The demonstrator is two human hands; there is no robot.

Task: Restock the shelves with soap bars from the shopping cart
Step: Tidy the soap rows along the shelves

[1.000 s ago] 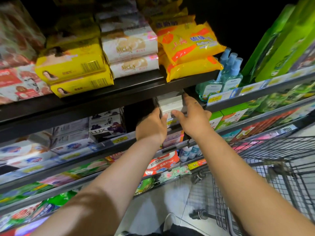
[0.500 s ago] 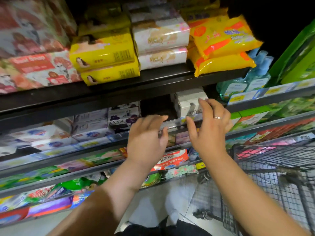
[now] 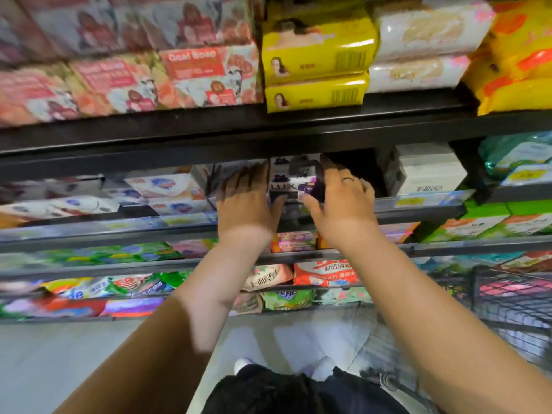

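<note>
Lux soap boxes stacked on the second shelf, left hand pressed flat against their left side, right hand gripping their right side, thumb across the front, shopping cart at lower right

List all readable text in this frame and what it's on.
"Goat Soap": red pack, upper shelf.
"LUX": white-and-purple box, shelf below.
Chinese characters on lower packs, price tags, barcodes on yellow packs: too blurred to read.
</note>
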